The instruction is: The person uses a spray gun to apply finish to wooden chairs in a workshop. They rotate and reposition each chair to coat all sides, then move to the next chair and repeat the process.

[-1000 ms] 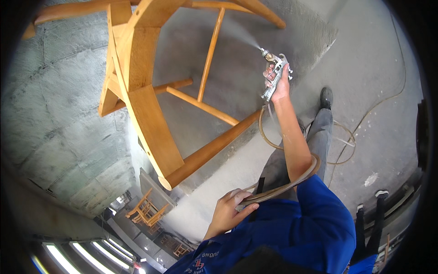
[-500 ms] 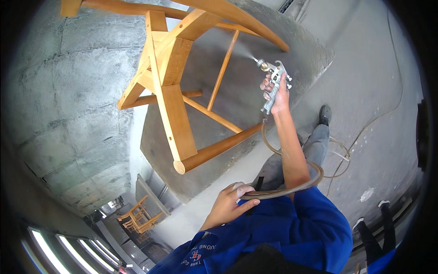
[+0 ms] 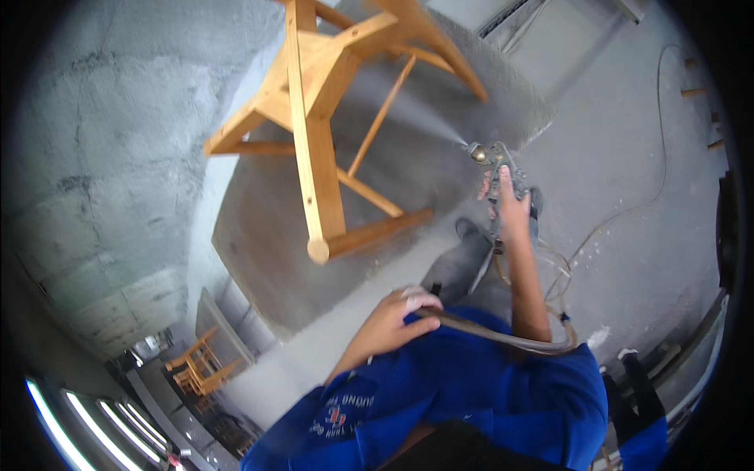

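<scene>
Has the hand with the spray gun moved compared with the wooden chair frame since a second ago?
Yes. The right hand with the spray gun now sits farther right of the wooden chair frame, spraying from farther off.

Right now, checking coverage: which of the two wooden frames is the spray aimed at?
The large chair frame ahead of the spray gun in the right hand; the small one stands far off, lower left.

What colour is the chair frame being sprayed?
Light honey-yellow bare wood, clearest in the head view: the wooden chair frame.
</scene>
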